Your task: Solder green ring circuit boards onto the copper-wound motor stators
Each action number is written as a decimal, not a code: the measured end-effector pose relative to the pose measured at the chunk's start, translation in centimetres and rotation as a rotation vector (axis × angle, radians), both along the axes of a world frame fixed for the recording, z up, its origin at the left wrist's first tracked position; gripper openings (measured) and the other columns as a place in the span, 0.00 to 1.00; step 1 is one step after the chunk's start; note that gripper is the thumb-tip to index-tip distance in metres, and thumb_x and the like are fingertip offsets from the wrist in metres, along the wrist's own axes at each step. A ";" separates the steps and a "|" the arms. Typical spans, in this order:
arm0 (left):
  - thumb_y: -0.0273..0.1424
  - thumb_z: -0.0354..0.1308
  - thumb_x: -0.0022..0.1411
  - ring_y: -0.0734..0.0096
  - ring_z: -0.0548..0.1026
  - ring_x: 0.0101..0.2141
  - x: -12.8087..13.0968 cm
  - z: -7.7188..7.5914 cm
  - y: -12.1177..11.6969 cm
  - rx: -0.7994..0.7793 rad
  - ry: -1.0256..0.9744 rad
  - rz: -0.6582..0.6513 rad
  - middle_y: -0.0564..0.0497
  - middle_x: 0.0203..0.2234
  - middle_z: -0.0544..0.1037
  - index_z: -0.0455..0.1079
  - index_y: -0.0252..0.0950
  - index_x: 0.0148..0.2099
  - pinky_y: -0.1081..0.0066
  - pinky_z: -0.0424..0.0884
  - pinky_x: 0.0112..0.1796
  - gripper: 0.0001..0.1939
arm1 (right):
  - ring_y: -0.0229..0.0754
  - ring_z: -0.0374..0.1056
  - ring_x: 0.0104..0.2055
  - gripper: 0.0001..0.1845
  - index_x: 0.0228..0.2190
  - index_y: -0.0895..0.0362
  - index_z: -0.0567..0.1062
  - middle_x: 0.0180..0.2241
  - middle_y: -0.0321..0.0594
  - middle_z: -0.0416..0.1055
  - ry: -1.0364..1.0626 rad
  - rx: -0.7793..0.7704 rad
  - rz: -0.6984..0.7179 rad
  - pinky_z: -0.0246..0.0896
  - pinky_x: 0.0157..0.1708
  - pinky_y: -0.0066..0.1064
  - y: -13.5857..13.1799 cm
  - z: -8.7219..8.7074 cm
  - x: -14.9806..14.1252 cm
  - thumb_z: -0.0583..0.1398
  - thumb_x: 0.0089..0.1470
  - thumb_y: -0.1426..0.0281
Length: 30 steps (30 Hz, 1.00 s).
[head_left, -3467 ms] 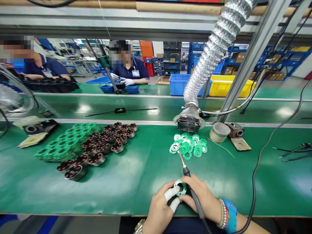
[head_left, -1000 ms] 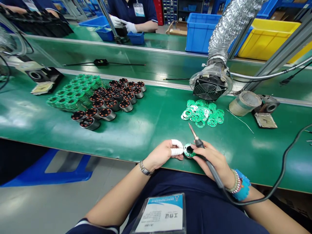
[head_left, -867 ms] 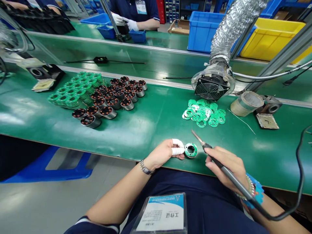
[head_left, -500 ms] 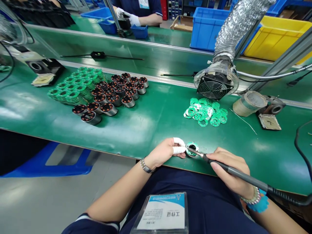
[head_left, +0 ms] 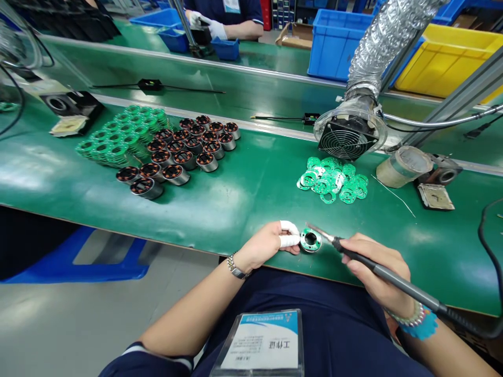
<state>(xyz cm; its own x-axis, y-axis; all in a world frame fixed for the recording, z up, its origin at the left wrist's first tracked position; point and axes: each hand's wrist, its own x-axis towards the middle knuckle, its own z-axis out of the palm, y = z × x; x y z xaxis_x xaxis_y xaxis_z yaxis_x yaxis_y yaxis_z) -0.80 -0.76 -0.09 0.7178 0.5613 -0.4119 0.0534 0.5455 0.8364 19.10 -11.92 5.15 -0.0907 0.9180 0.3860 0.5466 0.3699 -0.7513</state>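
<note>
Near the bench's front edge stands a motor stator (head_left: 310,241) with a ring-shaped green circuit board on top. My left hand (head_left: 277,240), two fingertips wrapped in white, pinches the stator's left side. In my right hand (head_left: 379,267) is a soldering iron (head_left: 387,275), gripped like a pen. Its metal tip hovers over the far side of the stator, apart from the board as far as I can tell. Beyond lies a loose heap of green ring boards (head_left: 332,180).
Several copper-wound stators (head_left: 183,152) stand left of centre beside stacked green boards (head_left: 121,133). A fume fan (head_left: 348,141) on a foil duct hangs over the back right. A pale cup (head_left: 404,166) and a soldering iron stand (head_left: 436,195) sit rightward. A co-worker's gloved hands (head_left: 208,25) show across the bench.
The soldering iron's tip has lifted off the board and moved to its far side; my right hand shifted slightly right. My left hand stays on the stator.
</note>
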 end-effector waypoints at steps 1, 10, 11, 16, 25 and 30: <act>0.33 0.63 0.48 0.75 0.73 0.24 0.0 0.0 0.0 -0.002 0.000 0.002 0.52 0.21 0.73 0.67 0.31 0.29 0.71 0.68 0.33 0.11 | 0.39 0.69 0.31 0.15 0.44 0.54 0.70 0.29 0.39 0.72 -0.014 -0.002 0.019 0.66 0.30 0.31 0.4 -0.2 0.1 0.56 0.54 0.76; 0.31 0.62 0.50 0.74 0.73 0.27 -0.2 0.1 -0.6 0.129 0.040 0.056 0.53 0.25 0.73 0.67 0.32 0.32 0.69 0.70 0.35 0.09 | 0.41 0.69 0.43 0.18 0.47 0.54 0.64 0.43 0.42 0.71 -0.190 -0.145 0.281 0.66 0.43 0.32 4.6 -2.2 -0.1 0.58 0.54 0.70; 0.30 0.61 0.50 0.73 0.74 0.29 -0.4 0.0 -0.8 0.212 0.066 0.074 0.52 0.27 0.74 0.68 0.33 0.34 0.69 0.70 0.36 0.08 | 0.41 0.69 0.42 0.18 0.47 0.54 0.65 0.42 0.42 0.71 -0.187 -0.143 0.257 0.66 0.42 0.32 4.4 -2.3 -0.2 0.58 0.54 0.70; 0.30 0.60 0.52 0.68 0.74 0.35 -1.4 0.1 -1.8 0.695 0.152 0.009 0.48 0.33 0.78 0.74 0.36 0.34 0.67 0.68 0.41 0.05 | 0.42 0.68 0.42 0.19 0.47 0.56 0.65 0.42 0.45 0.70 -0.152 -0.105 0.062 0.66 0.42 0.33 2.5 -3.4 -1.0 0.59 0.52 0.70; 0.31 0.62 0.47 0.80 0.67 0.20 1.3 1.5 -1.7 0.187 0.077 0.050 0.56 0.21 0.68 0.67 0.32 0.27 0.75 0.68 0.25 0.08 | 0.43 0.66 0.42 0.19 0.46 0.56 0.66 0.40 0.44 0.69 -0.108 0.017 -0.040 0.65 0.41 0.34 1.8 -3.2 -2.2 0.59 0.51 0.76; 0.32 0.63 0.46 0.80 0.66 0.20 1.5 1.7 -1.5 0.148 0.068 0.035 0.56 0.20 0.67 0.66 0.31 0.27 0.76 0.68 0.23 0.10 | 0.41 0.63 0.36 0.14 0.40 0.55 0.68 0.33 0.41 0.68 -0.102 0.160 -0.003 0.64 0.34 0.33 3.1 -2.5 -2.7 0.55 0.53 0.80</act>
<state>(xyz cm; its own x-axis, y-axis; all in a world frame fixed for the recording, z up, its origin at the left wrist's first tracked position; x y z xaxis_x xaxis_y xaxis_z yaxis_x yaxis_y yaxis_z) 0.67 -2.28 1.59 0.6702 0.6432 -0.3702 0.0962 0.4193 0.9027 16.44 -8.79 2.66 -0.1345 0.8461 0.5159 0.6183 0.4785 -0.6235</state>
